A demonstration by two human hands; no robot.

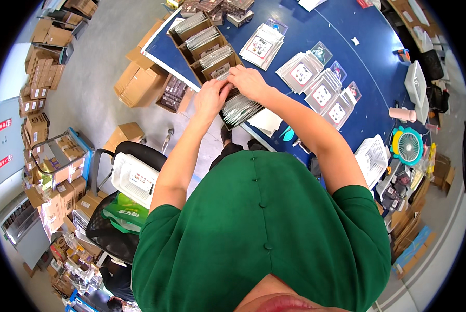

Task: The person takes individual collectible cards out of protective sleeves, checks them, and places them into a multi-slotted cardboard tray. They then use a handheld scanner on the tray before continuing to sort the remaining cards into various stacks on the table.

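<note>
A long brown cardboard box [189, 56], split into compartments, lies along the table's edge with rows of thin flat packets [215, 56] standing in it. Over one of its middle compartments my two hands meet, fingertips nearly touching. My left hand [212, 97] has its fingers bent and closed at the packets' top edges. My right hand [247, 83] reaches in from the right, its fingers pinched together on the same packets. A labelled packet [221, 71] leans just beyond my fingers. Exactly how many packets they grip is hidden. More white-edged packets [240, 109] fill the nearest compartment.
On the blue table [368, 62] lie several stacks of labelled packets [301, 72] and some dark small boxes [238, 8]. A white basket [371, 158] and a green fan [407, 146] stand at right. At left are a chair [108, 229] and cartons [139, 83].
</note>
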